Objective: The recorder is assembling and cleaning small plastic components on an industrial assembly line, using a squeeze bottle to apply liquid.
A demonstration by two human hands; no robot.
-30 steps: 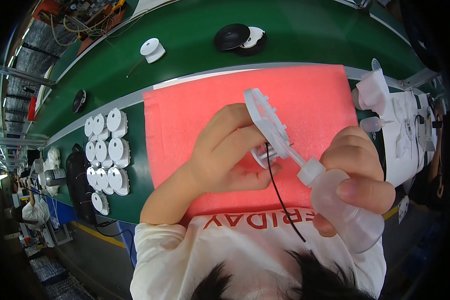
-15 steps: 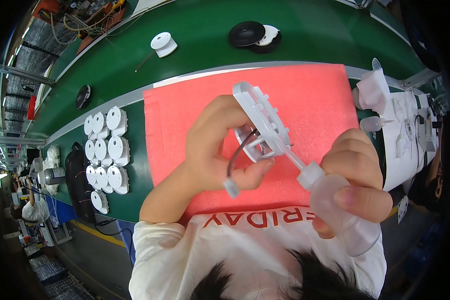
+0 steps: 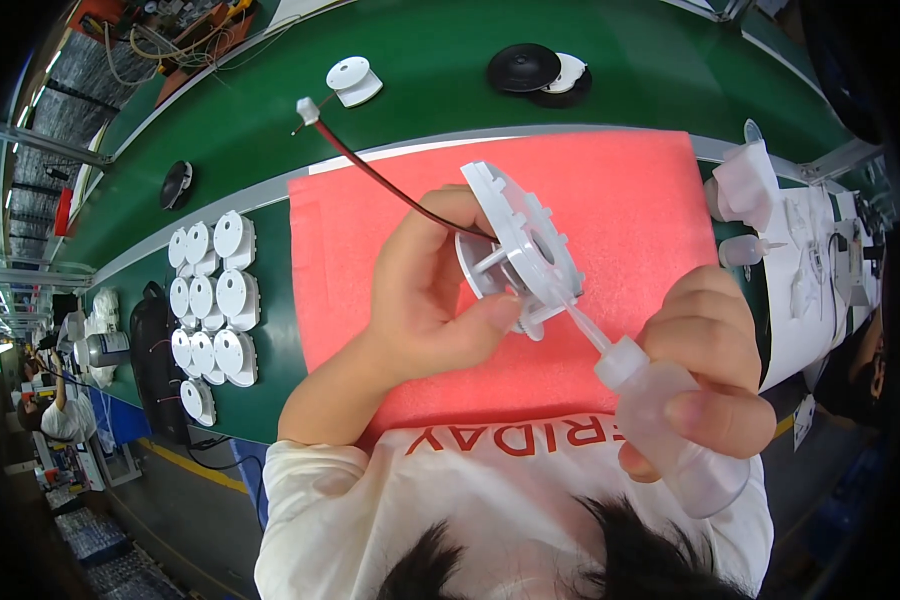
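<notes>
Near the centre of the frame, the person's left hand (image 3: pixel 425 300) grips a white plastic part (image 3: pixel 520 235) between thumb and fingers. The part is tilted, its long axis sloping from upper left to lower right, its pegged face turned rightward. A dark red and black cable (image 3: pixel 380 180) runs from it to the upper left, ending in a white connector (image 3: pixel 308 110). Lower right, apart from the left hand, the right hand (image 3: pixel 715 350) is wrapped around a translucent squeeze bottle (image 3: pixel 665 425). The bottle lies diagonally, nozzle (image 3: pixel 592 332) pointing up and left at the part's lower end; whether they touch is unclear. Behind is a pink mat (image 3: pixel 610 190); white housings (image 3: pixel 210 300) stand in rows at left.
</notes>
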